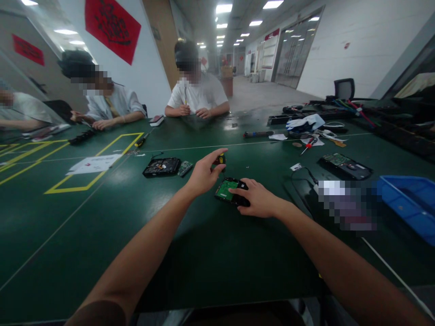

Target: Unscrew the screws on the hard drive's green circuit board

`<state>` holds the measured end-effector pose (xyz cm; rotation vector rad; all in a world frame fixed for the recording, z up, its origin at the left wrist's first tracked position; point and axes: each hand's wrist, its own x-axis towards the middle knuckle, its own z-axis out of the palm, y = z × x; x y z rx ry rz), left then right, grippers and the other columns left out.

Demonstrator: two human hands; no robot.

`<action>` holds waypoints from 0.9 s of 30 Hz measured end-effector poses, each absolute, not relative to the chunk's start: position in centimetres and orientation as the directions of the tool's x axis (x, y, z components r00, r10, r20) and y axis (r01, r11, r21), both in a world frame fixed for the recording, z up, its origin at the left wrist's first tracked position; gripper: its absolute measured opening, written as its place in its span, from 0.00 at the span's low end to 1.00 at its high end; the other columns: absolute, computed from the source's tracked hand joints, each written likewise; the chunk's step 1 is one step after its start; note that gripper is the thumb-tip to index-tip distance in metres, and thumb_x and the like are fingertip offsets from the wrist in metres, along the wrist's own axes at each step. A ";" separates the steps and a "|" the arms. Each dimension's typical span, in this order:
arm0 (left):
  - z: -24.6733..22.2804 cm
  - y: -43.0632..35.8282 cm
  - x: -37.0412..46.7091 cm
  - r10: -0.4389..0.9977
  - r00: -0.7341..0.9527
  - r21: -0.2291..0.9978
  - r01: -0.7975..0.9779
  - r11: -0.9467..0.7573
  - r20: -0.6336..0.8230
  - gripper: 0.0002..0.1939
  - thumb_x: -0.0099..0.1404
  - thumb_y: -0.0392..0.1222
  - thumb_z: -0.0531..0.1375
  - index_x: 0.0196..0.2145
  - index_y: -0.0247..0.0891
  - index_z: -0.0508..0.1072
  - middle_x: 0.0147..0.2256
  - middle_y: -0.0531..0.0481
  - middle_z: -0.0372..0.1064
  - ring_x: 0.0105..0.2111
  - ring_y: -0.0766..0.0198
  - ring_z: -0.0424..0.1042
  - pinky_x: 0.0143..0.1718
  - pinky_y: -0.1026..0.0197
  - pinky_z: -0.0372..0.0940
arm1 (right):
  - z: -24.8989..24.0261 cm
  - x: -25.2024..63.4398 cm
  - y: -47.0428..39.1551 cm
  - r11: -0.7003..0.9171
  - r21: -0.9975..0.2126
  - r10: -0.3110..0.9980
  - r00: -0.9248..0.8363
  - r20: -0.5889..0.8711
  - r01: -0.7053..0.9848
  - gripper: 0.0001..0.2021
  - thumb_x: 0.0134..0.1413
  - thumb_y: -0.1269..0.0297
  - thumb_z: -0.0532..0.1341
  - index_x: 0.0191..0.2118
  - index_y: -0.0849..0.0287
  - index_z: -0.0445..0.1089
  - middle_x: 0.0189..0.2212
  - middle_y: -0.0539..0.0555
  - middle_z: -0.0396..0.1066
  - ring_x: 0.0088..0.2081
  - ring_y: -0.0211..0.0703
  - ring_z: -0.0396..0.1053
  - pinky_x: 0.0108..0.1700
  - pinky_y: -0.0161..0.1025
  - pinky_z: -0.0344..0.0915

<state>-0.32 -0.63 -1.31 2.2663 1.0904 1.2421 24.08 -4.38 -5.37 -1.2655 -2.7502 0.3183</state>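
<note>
A hard drive [225,189] lies on the green table with its green circuit board facing up. My right hand [257,198] grips its right side, fingers reaching over the board's edge. Above the drive's far edge, my left hand [205,174] holds a screwdriver [221,159] with a yellow-and-black handle between thumb and fingers. The screwdriver points down towards the drive; whether its tip sits in a screw is too small to tell. To the left lie an opened hard drive [161,166] and a loose circuit board [185,169].
At the right are another hard drive [345,165], a blue bin [408,203], a cable [307,174] and a red screwdriver [308,146]. White gloves [306,122] lie farther back. A paper sheet [95,164] rests within yellow tape at left. Several people sit across the table.
</note>
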 end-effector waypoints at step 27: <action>-1.6 -0.3 -0.7 0.689 0.346 0.467 0.538 -0.701 0.637 0.32 0.73 0.36 0.58 0.71 0.47 0.56 0.50 0.44 0.74 0.43 0.60 0.75 0.40 0.60 0.74 | -5.3 24.1 -4.5 0.636 -0.221 0.757 -0.653 -0.002 0.739 0.37 0.57 0.46 0.65 0.71 0.44 0.59 0.68 0.64 0.51 0.66 0.71 0.54 0.63 0.65 0.55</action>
